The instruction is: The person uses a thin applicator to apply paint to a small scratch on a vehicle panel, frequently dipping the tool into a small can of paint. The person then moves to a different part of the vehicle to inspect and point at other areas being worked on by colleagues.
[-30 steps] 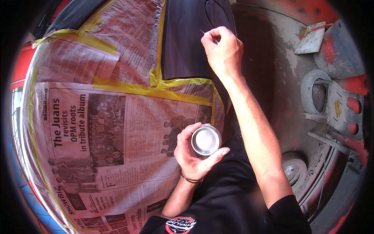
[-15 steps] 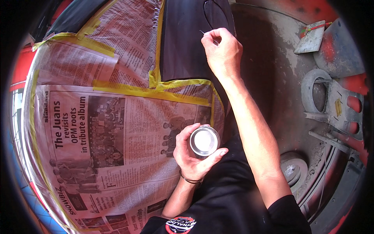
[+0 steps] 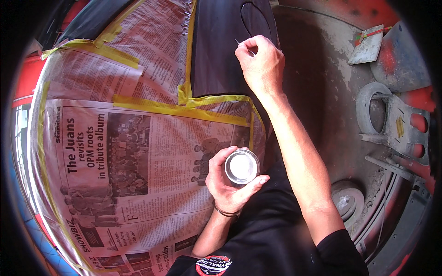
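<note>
In my left hand [image 3: 223, 181] a small round clear-walled cup [image 3: 242, 166] sits upright, white inside, with my fingers and thumb around it. My right hand [image 3: 261, 64] is raised farther away, over a dark, smooth car panel [image 3: 216, 50]. Its thumb and fingers are pinched on something thin, whose fine dark tip [image 3: 237, 41] sticks out to the left. Most of that thing is hidden by my fingers. Just beyond the hand, a thin black loop [image 3: 244, 16] shows against the panel; I cannot tell whether it is a cord.
Newspaper [image 3: 175, 156] held by yellow masking tape [image 3: 179, 109] covers the surface left of and below the panel. To the right stand a paint-stained drum [image 3: 400, 60], a grey ring-shaped part [image 3: 363, 108] and a worn plastic stool [image 3: 407, 122]. A round part [image 3: 345, 200] lies lower down.
My right hand has shifted slightly left and toward me, still pinched. My left hand and the cup have barely moved.
</note>
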{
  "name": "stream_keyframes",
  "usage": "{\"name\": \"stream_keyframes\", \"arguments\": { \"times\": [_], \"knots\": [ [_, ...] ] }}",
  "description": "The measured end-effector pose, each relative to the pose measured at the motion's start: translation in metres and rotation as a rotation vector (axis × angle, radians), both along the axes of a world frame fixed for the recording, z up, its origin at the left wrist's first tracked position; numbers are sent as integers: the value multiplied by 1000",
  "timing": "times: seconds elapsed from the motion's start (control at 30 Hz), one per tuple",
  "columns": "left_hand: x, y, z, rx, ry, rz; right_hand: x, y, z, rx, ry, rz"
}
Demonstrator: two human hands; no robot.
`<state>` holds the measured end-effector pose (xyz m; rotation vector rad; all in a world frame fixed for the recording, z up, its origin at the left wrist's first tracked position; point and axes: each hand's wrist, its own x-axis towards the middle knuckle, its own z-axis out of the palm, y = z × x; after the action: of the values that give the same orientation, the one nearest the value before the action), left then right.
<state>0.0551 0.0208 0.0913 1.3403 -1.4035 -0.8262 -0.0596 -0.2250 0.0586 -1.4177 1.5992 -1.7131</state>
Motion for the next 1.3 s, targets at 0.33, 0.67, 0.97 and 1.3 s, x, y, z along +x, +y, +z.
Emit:
{"name": "stream_keyframes", "arguments": {
  "times": [0.33,0.67,0.97,1.3],
  "knots": [
    [1,-1,-1,-22,14,-3,2,-1,-2,61,-93,-30],
    [-3,-3,-2,-22,63,-5,-34,46,-5,61,-232,-91],
    [3,0,-4,-140,157,5,-140,256,-133,302,-411,-182],
    [13,-20,-21,-290,179,-99,-181,667,-338,779,-321,-286]
  ]
}}
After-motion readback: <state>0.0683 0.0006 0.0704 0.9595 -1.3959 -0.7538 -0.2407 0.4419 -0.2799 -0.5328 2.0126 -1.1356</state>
